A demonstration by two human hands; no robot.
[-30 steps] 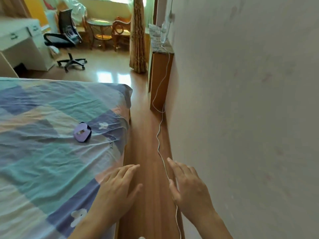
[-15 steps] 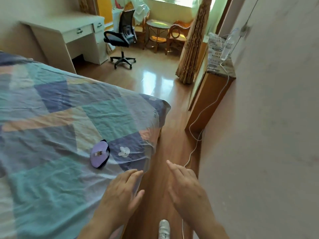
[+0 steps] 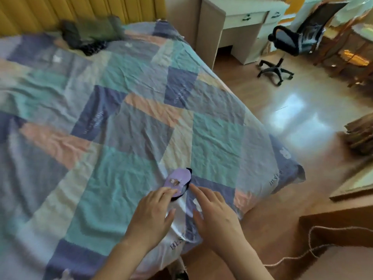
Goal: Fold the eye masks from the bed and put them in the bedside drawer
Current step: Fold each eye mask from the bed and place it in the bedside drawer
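A lilac eye mask (image 3: 178,178) with a black edge and strap lies folded on the patchwork bed cover (image 3: 113,126), near the bed's right corner. My left hand (image 3: 155,213) reaches over the cover with fingers apart, its fingertips touching the mask's near edge. My right hand (image 3: 214,215) is spread beside it, fingertips just right of the mask and its strap. Neither hand holds anything. The bedside drawer is not in view.
A dark heap of clothes (image 3: 90,33) lies at the bed's far end. A white desk (image 3: 238,23) and a black office chair (image 3: 292,43) stand beyond the bed. A wooden cabinet (image 3: 335,225) with a trailing cable (image 3: 302,257) is at the right.
My view has swung left from the aisle by the wall onto the bed. Both hands moved from above the floor to the mask, and my left fingertips now touch it.
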